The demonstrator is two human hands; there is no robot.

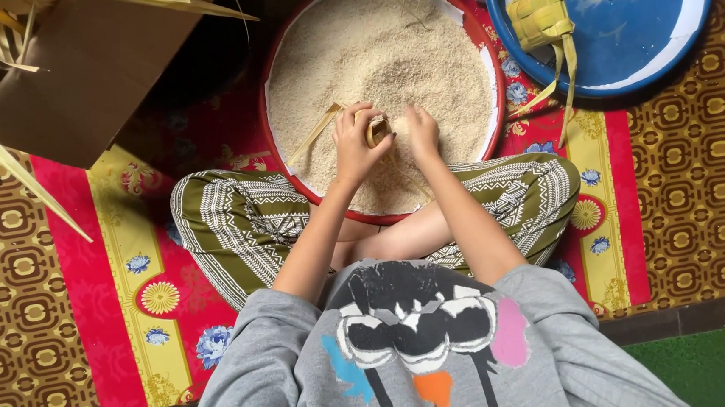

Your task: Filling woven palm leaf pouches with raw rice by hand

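We sat cross-legged, filling a woven palm-leaf pouch (377, 130) over one red basin (488, 59) of rice (386, 57).
Our left hand (353, 140) gripped the pouch; our right hand (420, 131) pinched rice beside it. One finished pouch (540, 14) lay far right in one blue basin (641, 48); this one remained unfilled.

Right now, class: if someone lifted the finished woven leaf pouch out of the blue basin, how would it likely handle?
The woven leaf pouch looks small and made of thin strips, so probably light. Its plaited body likely holds shape, while the trailing leaf ends hanging over the blue basin rim would probably flop.
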